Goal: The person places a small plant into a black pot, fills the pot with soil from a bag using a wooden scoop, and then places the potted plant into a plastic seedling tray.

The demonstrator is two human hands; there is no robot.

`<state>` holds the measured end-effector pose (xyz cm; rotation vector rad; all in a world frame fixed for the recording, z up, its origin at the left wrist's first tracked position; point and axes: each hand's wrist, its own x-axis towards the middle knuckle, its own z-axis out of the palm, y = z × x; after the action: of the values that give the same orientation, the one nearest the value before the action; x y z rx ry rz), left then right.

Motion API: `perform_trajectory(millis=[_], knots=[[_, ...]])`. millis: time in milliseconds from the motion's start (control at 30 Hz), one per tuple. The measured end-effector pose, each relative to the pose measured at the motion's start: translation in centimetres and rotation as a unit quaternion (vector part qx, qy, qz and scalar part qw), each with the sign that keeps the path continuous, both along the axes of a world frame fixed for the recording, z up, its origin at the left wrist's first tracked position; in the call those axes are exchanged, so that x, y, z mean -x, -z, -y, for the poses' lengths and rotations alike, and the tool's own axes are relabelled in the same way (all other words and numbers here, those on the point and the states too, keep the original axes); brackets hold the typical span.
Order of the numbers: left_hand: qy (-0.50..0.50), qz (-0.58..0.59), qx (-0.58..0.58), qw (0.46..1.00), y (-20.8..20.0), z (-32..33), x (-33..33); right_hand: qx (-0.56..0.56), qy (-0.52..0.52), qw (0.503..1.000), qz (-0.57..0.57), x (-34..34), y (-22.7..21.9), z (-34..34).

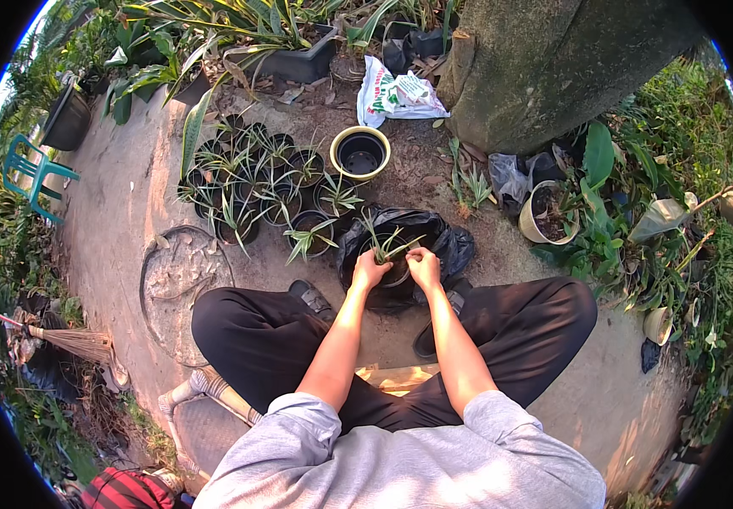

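A small spiky-leaved plant (381, 247) stands over a dark pot (394, 273) set in the opening of a black plastic bag (458, 248), between my feet. My left hand (371, 271) closes around the base of the plant on its left side. On the other side, my right hand (424, 268) has its fingers pinched together at the pot's rim, close to a leaf; whatever lies between those fingers is hidden. Just left of the bag, a potted plant (309, 237) with similar narrow leaves sits on the ground.
Several small black pots of spiky plants (252, 178) cluster at the far left. Beyond the bag are a cream-rimmed pot (359, 153), a white printed sack (396, 95) and a tree trunk (544, 76). Loose plants (475, 187) lie right. A round lid-like disc (184, 284) rests left.
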<state>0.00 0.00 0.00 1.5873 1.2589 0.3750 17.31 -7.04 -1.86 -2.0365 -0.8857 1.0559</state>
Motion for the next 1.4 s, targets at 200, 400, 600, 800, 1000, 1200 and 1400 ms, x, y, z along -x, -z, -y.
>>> perform_trajectory(millis=[200,400,600,800,1000,1200,1400], knots=[[-0.009,0.027,-0.058,0.998,0.1,0.6,-0.8,0.072,0.055,0.996,-0.023,1.3,-0.1,1.2],[0.023,-0.029,-0.055,0.998,-0.6,1.0,-1.8,0.035,0.03,0.997,-0.06,1.3,-0.6,2.0],[0.003,-0.058,-0.125,0.99,-0.8,1.4,-2.5,0.06,0.017,0.986,-0.153,1.2,-0.5,2.0],[-0.018,-0.043,-0.184,0.982,-2.3,1.9,-0.7,0.068,0.009,0.965,-0.253,3.3,0.4,1.9],[-0.03,-0.001,-0.19,0.981,-0.9,2.2,2.0,0.095,-0.02,0.964,-0.247,4.6,-0.4,2.5],[-0.043,0.079,-0.136,0.987,0.2,2.1,1.8,-0.009,0.022,1.0,-0.005,-1.5,3.7,2.5],[-0.052,0.081,-0.119,0.988,0.9,1.8,2.6,0.189,-0.04,0.954,0.228,-0.4,1.4,3.4]])
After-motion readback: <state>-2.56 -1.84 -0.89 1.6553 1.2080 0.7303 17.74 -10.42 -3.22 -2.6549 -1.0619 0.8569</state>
